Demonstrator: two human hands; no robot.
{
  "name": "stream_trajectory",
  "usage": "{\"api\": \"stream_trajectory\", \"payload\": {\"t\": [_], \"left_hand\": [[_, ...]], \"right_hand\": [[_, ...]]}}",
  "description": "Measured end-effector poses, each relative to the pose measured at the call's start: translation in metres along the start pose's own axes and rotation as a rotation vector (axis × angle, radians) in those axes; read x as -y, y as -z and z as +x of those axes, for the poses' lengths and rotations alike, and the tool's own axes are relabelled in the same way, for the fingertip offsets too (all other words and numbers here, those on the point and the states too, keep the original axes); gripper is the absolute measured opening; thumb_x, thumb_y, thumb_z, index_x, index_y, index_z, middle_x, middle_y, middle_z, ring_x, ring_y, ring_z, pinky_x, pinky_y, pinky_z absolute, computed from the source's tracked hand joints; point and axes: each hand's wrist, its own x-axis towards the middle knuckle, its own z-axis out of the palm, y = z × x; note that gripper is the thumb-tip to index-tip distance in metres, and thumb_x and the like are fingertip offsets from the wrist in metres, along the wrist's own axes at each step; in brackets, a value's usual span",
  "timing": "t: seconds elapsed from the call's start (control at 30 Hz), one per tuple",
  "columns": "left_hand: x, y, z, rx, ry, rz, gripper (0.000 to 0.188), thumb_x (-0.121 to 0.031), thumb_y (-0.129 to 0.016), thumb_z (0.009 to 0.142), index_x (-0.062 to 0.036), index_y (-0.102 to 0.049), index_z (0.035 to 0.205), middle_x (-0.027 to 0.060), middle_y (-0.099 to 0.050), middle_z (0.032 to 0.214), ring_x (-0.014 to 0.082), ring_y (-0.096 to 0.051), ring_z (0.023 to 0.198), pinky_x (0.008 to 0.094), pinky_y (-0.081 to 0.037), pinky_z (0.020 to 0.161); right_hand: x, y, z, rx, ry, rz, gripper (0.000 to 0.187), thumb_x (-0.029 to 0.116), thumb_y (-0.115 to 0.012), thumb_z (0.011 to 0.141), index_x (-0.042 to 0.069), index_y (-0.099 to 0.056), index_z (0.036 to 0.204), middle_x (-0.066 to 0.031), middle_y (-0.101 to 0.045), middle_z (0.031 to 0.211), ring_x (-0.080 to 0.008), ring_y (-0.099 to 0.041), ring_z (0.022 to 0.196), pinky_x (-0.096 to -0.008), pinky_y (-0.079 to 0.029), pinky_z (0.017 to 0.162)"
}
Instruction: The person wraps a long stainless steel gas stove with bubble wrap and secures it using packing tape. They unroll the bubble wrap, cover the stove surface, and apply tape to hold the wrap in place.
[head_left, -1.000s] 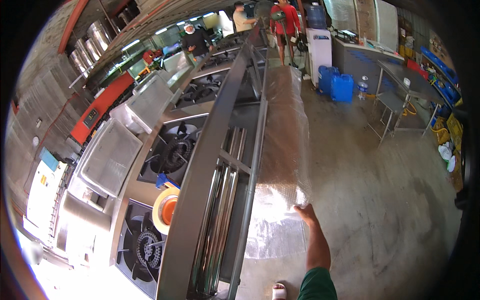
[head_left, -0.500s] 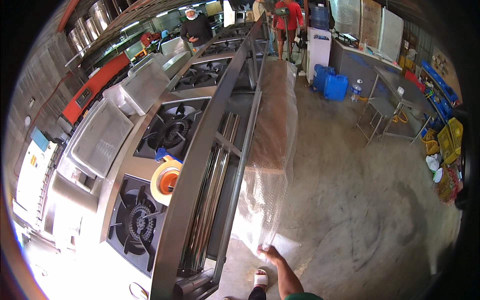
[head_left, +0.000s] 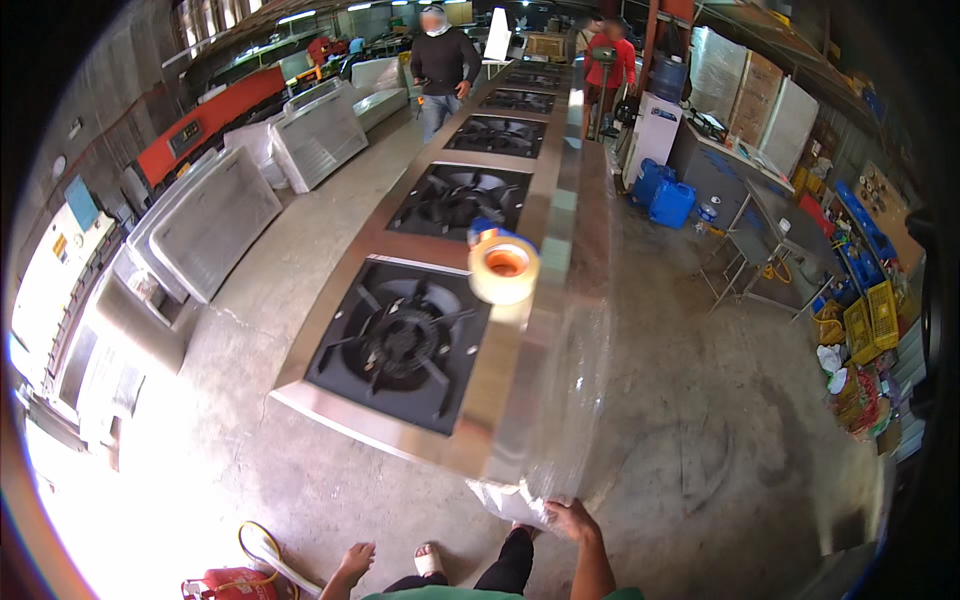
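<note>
Right hand [head_left: 574, 520] pinches the near end of a clear plastic sheet [head_left: 575, 400], while the left hand [head_left: 356, 562] hangs empty, loosely curled. So far, that sheet seems to run along the right side of the long silvery steel stove [head_left: 425, 248], leaving its black square burners [head_left: 405, 340] uncovered; what the blue plastic jugs [head_left: 672, 204] contain cannot be told.

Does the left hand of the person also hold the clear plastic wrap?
No, only the right hand grips the clear plastic wrap, while the left hand is apart from it.
</note>
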Motion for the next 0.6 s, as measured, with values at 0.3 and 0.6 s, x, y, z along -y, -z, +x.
{"api": "stream_trajectory", "payload": {"t": [0.3,0.6], "left_hand": [[0.054,0.0,0.021,0.048,0.099,-0.289,0.038,-0.037,-0.057,0.1,-0.0041,-0.064,0.116,0.0097,-0.07,0.099,0.0208,-0.067,0.08,0.0368,-0.053,0.065],[0.124,-0.053,0.05,0.425,0.061,-0.437,0.03,-0.024,-0.049,0.102,-0.0123,-0.067,0.123,0.0043,-0.072,0.107,0.0214,-0.069,0.095,0.0313,-0.055,0.079]], "right_hand": [[-0.041,-0.052,-0.084,0.013,0.08,0.181,0.018,0.01,-0.067,0.096,0.002,-0.068,0.112,-0.0054,-0.07,0.1,-0.0172,-0.067,0.095,-0.0319,-0.054,0.083],[-0.049,-0.086,-0.118,-0.016,0.813,-1.239,0.032,0.0,-0.065,0.083,-0.003,-0.065,0.115,-0.0239,-0.067,0.11,-0.0434,-0.063,0.103,-0.048,-0.05,0.089]]}}
